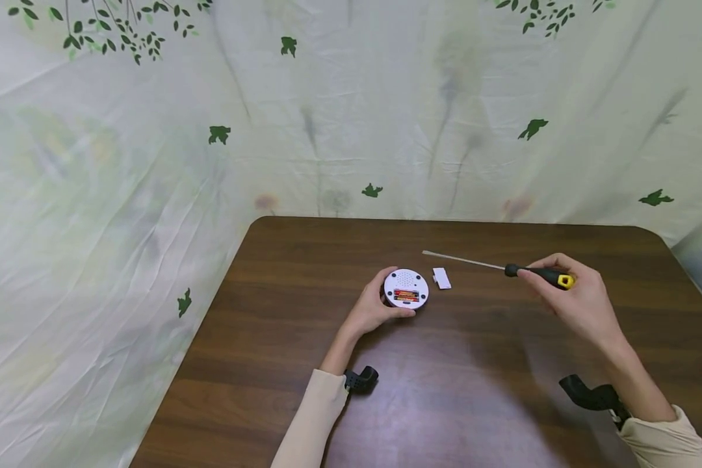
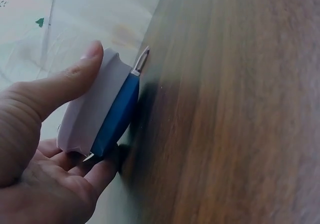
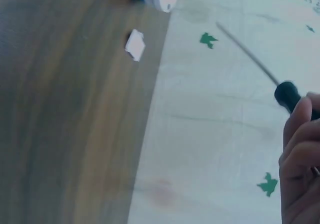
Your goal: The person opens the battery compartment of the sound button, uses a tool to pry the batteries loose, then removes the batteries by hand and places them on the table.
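My left hand [image 1: 372,304] grips a round white device [image 1: 399,279] by its edge, thumb on one side and fingers on the other. Its underside faces up, with small holes, dark feet and an uncovered compartment holding red-and-black batteries [image 1: 406,296]. From the side, in the left wrist view, the device has a blue layer [image 2: 117,116] and a metal loop [image 2: 142,60]. A white battery cover [image 1: 441,278] lies on the table just right of it. My right hand [image 1: 582,296] holds a screwdriver [image 1: 538,275] by its black-and-yellow handle, its long shaft pointing left above the table.
The brown wooden table [image 1: 257,338] has rounded far corners. Behind it and along its left side hangs a pale curtain [image 1: 339,123] printed with leaves and birds. Black wrist mounts [image 1: 361,380] sit at both wrists.
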### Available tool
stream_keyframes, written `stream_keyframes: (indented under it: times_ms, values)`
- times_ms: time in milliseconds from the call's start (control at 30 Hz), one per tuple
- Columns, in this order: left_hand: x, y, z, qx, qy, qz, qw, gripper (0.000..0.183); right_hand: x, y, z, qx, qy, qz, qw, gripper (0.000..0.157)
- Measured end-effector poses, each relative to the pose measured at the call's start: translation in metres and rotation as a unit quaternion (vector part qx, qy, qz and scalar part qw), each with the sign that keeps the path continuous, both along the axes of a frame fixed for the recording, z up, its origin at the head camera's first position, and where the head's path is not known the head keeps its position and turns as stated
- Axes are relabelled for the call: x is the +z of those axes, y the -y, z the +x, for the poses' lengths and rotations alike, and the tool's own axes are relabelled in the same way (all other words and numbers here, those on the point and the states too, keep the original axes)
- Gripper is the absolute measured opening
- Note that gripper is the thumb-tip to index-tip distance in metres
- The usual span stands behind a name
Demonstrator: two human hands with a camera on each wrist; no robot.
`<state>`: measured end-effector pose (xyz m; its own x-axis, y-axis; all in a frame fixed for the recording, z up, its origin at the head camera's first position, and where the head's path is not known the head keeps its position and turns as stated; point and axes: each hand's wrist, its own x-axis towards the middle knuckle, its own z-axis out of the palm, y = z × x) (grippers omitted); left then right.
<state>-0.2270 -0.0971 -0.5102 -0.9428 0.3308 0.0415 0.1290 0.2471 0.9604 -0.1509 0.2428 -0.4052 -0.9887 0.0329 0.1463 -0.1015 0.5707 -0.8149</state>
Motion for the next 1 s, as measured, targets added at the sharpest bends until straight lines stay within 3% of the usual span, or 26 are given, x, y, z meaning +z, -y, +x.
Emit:
stream_keyframes:
  times_ms: [167, 467, 767, 1000]
  values:
    - [-0.001, -0.001, -0.001, 0.005, -0.015, -0.020, 0.9997, 0.096, 0.009, 0.000, -0.009, 0.019, 0.035, -0.038, 0.998, 0.027]
    - [0.001, -0.002, 0.002, 0.031, -0.056, -0.060, 0.9962, 0.095, 0.015, 0.014, -0.015, 0.033, 0.045, 0.025, 0.998, 0.032]
    - [0.000, -0.003, 0.002, 0.026, -0.065, -0.047, 0.9964, 0.096, 0.025, 0.022, -0.022, 0.048, 0.033, 0.058, 0.997, 0.030]
    - [-0.002, -0.003, 0.001, 0.030, -0.080, -0.068, 0.9940, 0.096, 0.030, 0.030, -0.026, 0.063, 0.024, 0.087, 0.994, 0.031]
